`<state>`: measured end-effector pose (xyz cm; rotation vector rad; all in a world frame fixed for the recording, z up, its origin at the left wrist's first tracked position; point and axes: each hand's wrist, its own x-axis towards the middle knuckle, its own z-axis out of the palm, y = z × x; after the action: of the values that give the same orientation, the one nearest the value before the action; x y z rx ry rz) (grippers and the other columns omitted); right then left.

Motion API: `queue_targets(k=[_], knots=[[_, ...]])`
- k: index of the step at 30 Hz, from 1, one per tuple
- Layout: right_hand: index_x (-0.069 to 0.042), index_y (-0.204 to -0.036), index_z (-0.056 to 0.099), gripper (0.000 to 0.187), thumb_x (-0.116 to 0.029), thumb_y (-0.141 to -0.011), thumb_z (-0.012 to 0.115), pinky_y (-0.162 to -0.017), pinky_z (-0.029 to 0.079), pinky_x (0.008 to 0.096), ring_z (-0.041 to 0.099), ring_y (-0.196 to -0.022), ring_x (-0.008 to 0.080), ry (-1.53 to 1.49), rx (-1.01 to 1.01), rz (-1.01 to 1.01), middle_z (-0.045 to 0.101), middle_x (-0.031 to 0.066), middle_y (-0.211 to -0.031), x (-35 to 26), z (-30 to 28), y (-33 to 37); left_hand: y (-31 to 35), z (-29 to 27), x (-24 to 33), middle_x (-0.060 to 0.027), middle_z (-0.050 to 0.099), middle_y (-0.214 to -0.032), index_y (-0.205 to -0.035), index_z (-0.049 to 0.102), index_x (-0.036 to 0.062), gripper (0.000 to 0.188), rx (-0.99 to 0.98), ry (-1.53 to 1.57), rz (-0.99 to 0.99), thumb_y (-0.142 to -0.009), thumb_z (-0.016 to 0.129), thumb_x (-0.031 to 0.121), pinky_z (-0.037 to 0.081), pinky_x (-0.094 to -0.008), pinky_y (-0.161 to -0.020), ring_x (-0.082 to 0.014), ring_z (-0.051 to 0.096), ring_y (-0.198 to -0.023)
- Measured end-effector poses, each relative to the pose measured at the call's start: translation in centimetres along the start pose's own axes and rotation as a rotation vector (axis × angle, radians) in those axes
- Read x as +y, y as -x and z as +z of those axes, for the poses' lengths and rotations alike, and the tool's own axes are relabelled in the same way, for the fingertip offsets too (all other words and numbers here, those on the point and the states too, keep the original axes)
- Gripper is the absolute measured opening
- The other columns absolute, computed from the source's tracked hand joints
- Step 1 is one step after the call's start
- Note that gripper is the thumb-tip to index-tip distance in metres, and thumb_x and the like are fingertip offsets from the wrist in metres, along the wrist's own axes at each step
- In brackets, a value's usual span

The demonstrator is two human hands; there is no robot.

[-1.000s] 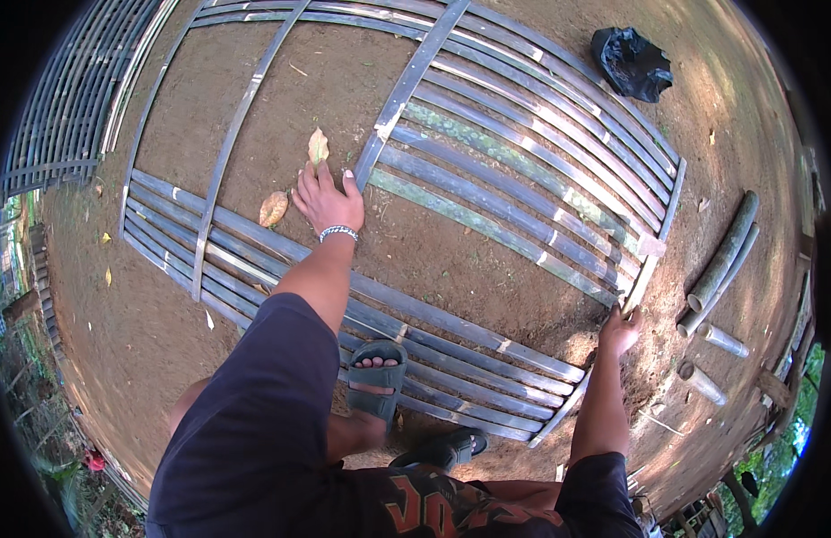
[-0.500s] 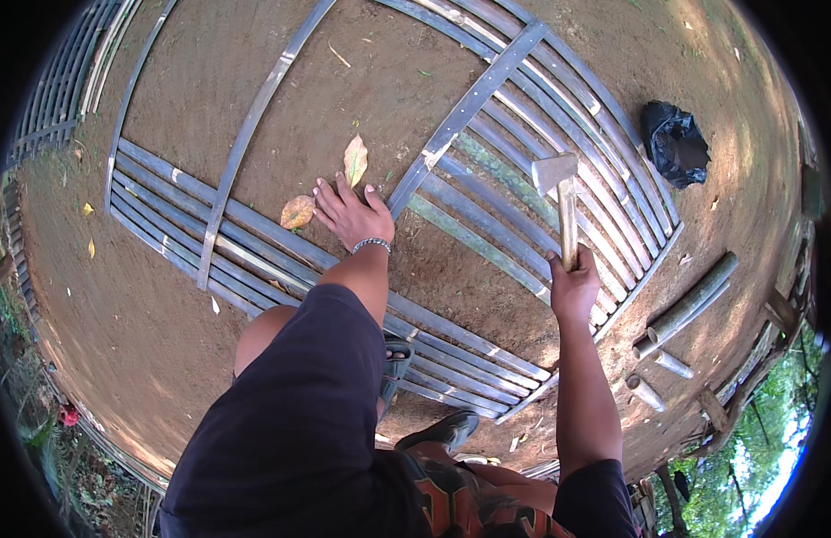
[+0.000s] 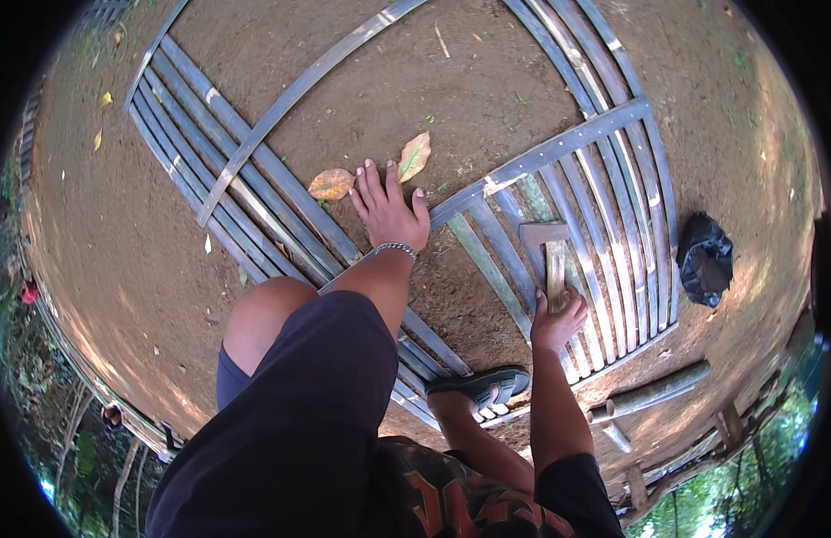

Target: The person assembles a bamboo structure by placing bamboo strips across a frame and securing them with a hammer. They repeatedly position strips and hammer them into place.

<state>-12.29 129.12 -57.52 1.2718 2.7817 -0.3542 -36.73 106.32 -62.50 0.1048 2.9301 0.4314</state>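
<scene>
My left hand point(image 3: 393, 212) is pressed down with its fingers spread, touching the bare soil beside two dry leaves, a brown-orange one point(image 3: 331, 185) and a pale yellow one point(image 3: 415, 157). A chain bracelet circles that wrist. My right hand point(image 3: 560, 323) is at the lower end of a wooden handle, thumb on one side and fingers on the other, in a loose hold. The handle belongs to a hatchet point(image 3: 555, 262) whose metal head is over the slats. Under it lies a flat frame of dark bamboo slats point(image 3: 617, 244), with a crosspiece point(image 3: 559, 149) fastened across them.
A black plastic bag point(image 3: 704, 260) sits on the ground to the right. Cut bamboo poles point(image 3: 659, 391) lie nearer, at the lower right. More slats point(image 3: 245, 184) run along the left. My sandalled foot point(image 3: 483, 387) is by the frame's near edge.
My view has shifted and turned. My right hand has brought the hatchet down toward the slats, and its grip looks looser. One sandalled foot has moved forward to the frame. My left hand stays by the leaves.
</scene>
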Motion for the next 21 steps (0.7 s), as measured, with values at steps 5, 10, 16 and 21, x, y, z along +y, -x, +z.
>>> queue_targets(k=[5, 10, 16, 21], knots=[[-0.015, -0.124, 0.063, 0.048, -0.038, -0.084, 0.076, -0.099, 0.039, 0.0481, 0.056, -0.111, 0.0261, 0.05, -0.283, -0.528, 0.062, 0.007, -0.114, -5.1, 0.4, 1.1, 0.2, -0.5, -0.5, -0.0269, 0.023, -0.165, -0.154, 0.04, 0.0041, 0.068, -0.028, 0.029, -0.025, -0.097, 0.054, 0.038, 0.006, -0.0613, -0.125, -0.044, 0.014, -0.156], [-0.016, -0.129, 0.063, 0.052, -0.028, -0.08, 0.075, -0.101, 0.038, 0.0503, 0.057, -0.111, 0.0299, 0.005, -0.383, -0.481, 0.063, 0.0072, -0.116, -7.1, 1.8, 1.0, 0.3, -0.3, -0.5, -0.0256, 0.025, -0.165, -0.153, 0.042, 0.0049, 0.069, -0.021, 0.048, -0.035, -0.095, 0.056, 0.039, 0.007, -0.0611, -0.125, -0.0422, 0.015, -0.156], [-0.014, -0.126, 0.065, 0.05, -0.027, -0.079, 0.077, -0.095, 0.041, 0.0483, 0.06, -0.105, 0.0297, -0.022, -0.388, -0.58, 0.065, 0.0072, -0.108, -6.4, 2.1, -0.8, 0.4, -0.3, -0.4, -0.0251, 0.026, -0.164, -0.153, 0.042, 0.0055, 0.071, -0.002, 0.084, -0.033, -0.092, 0.06, 0.036, 0.007, -0.0611, -0.125, -0.0416, 0.016, -0.156], [-0.012, -0.125, 0.067, 0.05, -0.026, -0.078, 0.078, -0.092, 0.043, 0.0462, 0.062, -0.103, 0.031, -0.034, -0.359, -0.65, 0.065, 0.0087, -0.104, -6.4, 1.9, -1.0, 0.5, -0.3, -0.8, -0.0248, 0.025, -0.165, -0.154, 0.042, 0.0056, 0.071, 0.037, 0.115, -0.014, -0.091, 0.061, 0.035, 0.008, -0.0606, -0.126, -0.0414, 0.016, -0.156]])
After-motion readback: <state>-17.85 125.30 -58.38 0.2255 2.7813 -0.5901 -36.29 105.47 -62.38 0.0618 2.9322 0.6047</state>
